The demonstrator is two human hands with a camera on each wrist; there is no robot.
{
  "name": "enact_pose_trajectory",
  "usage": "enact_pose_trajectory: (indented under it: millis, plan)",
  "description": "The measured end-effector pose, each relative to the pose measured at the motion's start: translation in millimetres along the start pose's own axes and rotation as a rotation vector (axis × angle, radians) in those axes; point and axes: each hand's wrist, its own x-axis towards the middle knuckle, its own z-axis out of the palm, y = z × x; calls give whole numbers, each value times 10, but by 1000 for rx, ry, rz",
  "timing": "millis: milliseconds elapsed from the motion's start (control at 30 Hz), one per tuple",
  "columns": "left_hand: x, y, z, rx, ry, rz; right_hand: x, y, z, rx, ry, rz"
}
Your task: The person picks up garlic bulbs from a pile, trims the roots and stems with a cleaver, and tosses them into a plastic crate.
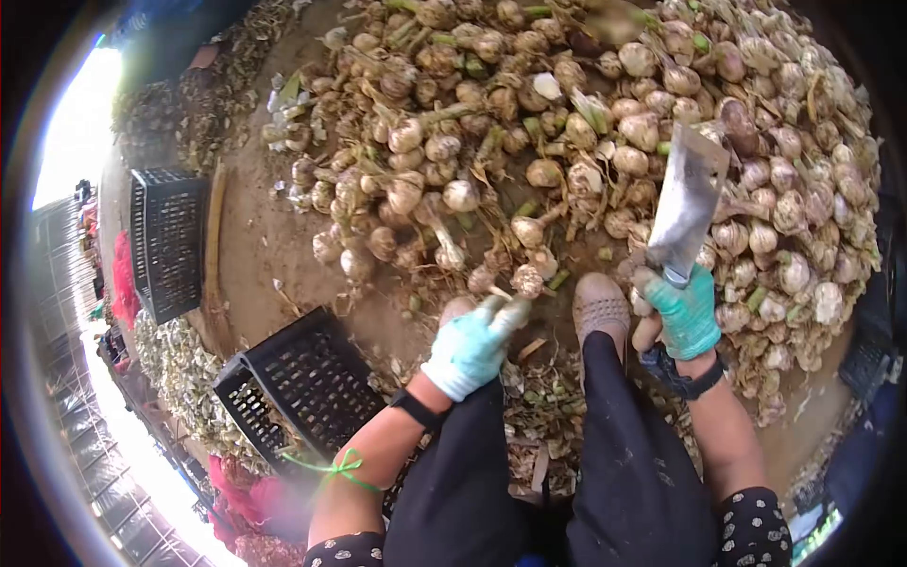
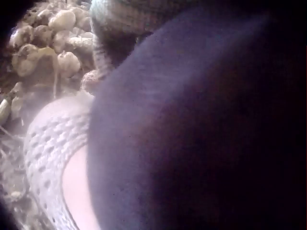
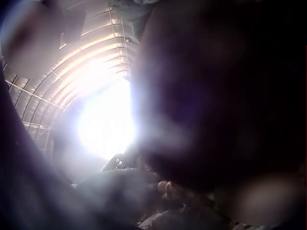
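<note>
My left hand (image 1: 472, 345), in a pale green glove with dirty fingertips, reaches forward above my left knee. Its fingers extend to a garlic bulb (image 1: 527, 281) lying root end up, with the fingertips right at its near side. In the left wrist view the gloved hand (image 2: 108, 33) shows partly behind the dark trouser leg (image 2: 158, 124). On the other side, my gloved right hand (image 1: 688, 312) grips a cleaver (image 1: 688, 203) by its handle, the broad blade pointing up and away over the garlic heap (image 1: 633, 132). The right wrist view is mostly dark and blurred.
Black plastic crates stand at the left, one near (image 1: 316, 373) and one farther off (image 1: 170, 246). Peelings and cut stems (image 1: 543, 416) litter the ground between my legs. My right shoe (image 1: 601, 307) is close to the heap's edge. Pink net bags (image 1: 241, 496) lie at lower left.
</note>
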Motion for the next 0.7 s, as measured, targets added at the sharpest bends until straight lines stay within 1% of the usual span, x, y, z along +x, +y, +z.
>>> enact_pose_trajectory:
  millis: [67,133,167,200,267,333,367,400,467,500,533,567,600,667,700]
  plan:
    - [-122,33,-36,-150,206,-285,0,1,39,1,-12,-5]
    - [-129,-132,1,-68,214,-552,-2,-2,97,3,-30,-16]
    - [-107,-222,42,44,205,-568,-8,0,127,-17,-50,0]
    - [-25,-255,40,53,153,-650,-13,6,153,-37,-70,17]
    - [180,-326,51,12,-146,-878,-16,44,219,-76,-73,15]
    - [325,-447,177,-3,-100,-998,-32,45,305,-136,-115,0]
    - [364,-545,149,-218,-114,-1057,-24,71,326,-156,-128,-6]
    - [401,-511,71,-275,-158,-1034,-31,74,358,-162,-129,-2]
    - [382,-459,120,9,-255,-955,-41,80,415,-65,-192,88]
    - [353,-460,165,8,-257,-952,-21,108,411,-148,-225,46]
    - [310,-478,235,-4,-107,-901,-9,127,424,-147,-218,47]
    - [275,-485,290,-20,37,-851,-10,150,447,-215,-221,-20]
    - [262,-464,284,-27,30,-852,-18,175,459,-287,-227,-85]
    - [257,-428,221,70,-23,-764,-26,216,455,-328,-235,-55]
    - [262,-437,233,182,-51,-738,-25,234,455,-425,-250,-116]
